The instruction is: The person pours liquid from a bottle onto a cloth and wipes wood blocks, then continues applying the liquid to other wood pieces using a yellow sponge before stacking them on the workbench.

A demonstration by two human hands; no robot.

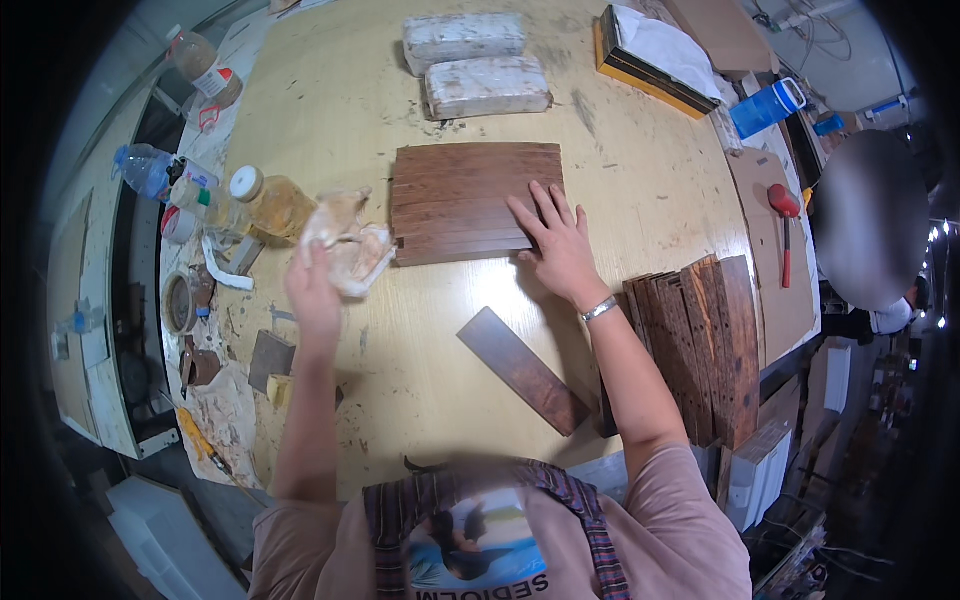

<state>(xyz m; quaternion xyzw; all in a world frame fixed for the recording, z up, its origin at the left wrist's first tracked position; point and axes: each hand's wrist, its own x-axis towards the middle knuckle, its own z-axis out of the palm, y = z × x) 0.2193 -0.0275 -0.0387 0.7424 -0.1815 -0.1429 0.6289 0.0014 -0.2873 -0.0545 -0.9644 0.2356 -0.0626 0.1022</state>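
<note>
My left hand (315,285) grips a crumpled, stained cloth (350,245), just off the left end of a dark brown wooden block (465,195) made of strips laid side by side. Spread fingers of my right hand (562,245) lie on the block's right end, near its front corner. A loose dark wood strip (520,370) rests slantwise on the table in front of the block. Close by the cloth stands a jar of amber liquid with a white lid (270,203).
Several dark wood boards (700,345) stand stacked at the right. Two wrapped bundles (485,88) and a box of white paper (660,60) lie at the back. Bottles (145,170) line the left edge. A red-headed mallet (784,205) and blue bottle (765,108) sit right, beside another person (890,320).
</note>
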